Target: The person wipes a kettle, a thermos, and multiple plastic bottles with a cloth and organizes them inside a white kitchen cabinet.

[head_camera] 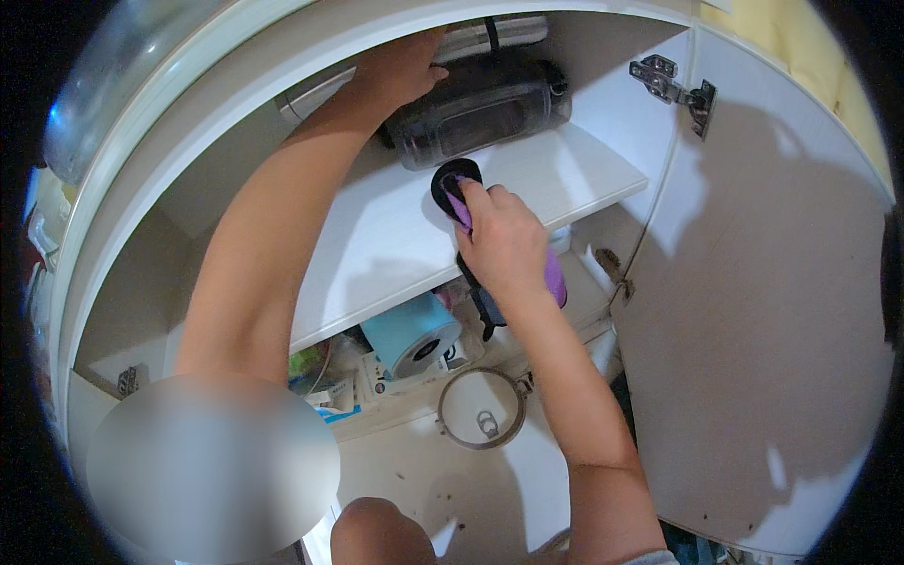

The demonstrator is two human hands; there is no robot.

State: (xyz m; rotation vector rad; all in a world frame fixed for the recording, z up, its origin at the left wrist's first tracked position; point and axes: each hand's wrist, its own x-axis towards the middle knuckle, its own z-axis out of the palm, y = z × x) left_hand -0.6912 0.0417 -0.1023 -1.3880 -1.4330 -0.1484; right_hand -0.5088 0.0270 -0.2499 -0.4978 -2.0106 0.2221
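Note:
My right hand (pixel 505 240) grips a bunched black and purple item (pixel 455 187), perhaps cloth slippers, above the front edge of the white cabinet shelf (pixel 395 261). More purple and black material shows below that hand. At the back of the shelf, my left hand (pixel 406 70) reaches in beside a dark, clear-sided container (pixel 480 120) lying on its side; its thumb is near the container's top, and its fingers are partly hidden. Behind them lies a silvery rolled or tubular thing (pixel 494 37) with a black band.
Under the shelf are a light blue roll (pixel 411 335), small boxes and plastic bags. A round metal hoop clamp (pixel 482 408) lies lower down. The open cabinet door (pixel 770 304) stands at the right, with a metal hinge (pixel 674 88) at its top. A blurred round patch covers the lower left.

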